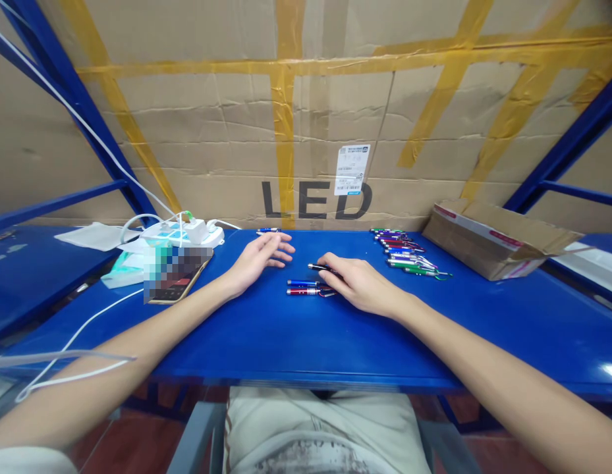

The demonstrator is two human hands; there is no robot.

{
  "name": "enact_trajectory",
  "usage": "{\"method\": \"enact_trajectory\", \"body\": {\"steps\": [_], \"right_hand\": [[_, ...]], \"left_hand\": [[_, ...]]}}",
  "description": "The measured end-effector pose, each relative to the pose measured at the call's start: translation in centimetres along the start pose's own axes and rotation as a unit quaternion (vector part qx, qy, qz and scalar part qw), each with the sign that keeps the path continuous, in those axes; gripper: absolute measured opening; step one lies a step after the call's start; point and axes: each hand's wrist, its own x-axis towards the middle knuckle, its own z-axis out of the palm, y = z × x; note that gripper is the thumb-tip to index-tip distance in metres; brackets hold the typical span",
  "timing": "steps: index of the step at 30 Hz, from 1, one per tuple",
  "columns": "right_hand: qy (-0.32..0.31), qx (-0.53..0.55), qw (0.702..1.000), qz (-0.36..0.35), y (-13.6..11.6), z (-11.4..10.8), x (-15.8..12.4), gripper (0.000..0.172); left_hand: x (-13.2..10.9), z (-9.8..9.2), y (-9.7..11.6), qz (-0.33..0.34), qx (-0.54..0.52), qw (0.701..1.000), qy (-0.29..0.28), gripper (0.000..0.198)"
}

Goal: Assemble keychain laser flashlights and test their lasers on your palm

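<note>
My right hand is closed on a slim black keychain penlight, with one end sticking out past the fingertips. Just below it on the blue table, a blue penlight and a red penlight lie side by side, their clasp ends close to my right hand. My left hand is open, fingers apart and empty, over the table left of centre. Behind its fingers, a blue penlight lies near the back edge, partly hidden. Several more penlights in mixed colours lie in a row to the right.
An open cardboard box sits at the back right. On the left are a phone, a green-white packet, and a white power strip with cables. A large taped carton stands behind the table.
</note>
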Motion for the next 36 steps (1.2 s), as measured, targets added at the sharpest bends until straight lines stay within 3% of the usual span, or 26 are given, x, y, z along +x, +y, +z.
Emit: {"method": "enact_trajectory", "body": {"steps": [5,8,12,24,36], "right_hand": [[0.007,-0.001,1.000,-0.007,-0.1,0.3,0.2,0.023],[-0.005,-0.004,1.000,-0.022,-0.5,0.5,0.2,0.022],[-0.017,0.004,0.999,-0.032,-0.8,0.7,0.0,0.022],[-0.008,-0.003,1.000,-0.016,-1.0,0.5,0.1,0.018],[0.011,-0.039,0.999,-0.012,-0.9,0.5,0.3,0.021]], "left_hand": [[-1.2,0.9,0.3,0.152,0.238,0.959,-0.031,0.037],[-2.0,1.8,0.9,0.199,0.295,0.932,-0.067,0.028],[-2.2,2.2,1.0,0.197,0.305,0.928,-0.090,0.022],[-2.0,1.8,1.0,0.175,0.302,0.933,-0.084,0.021],[-2.1,1.6,1.3,0.202,0.329,0.916,-0.112,0.019]]}}
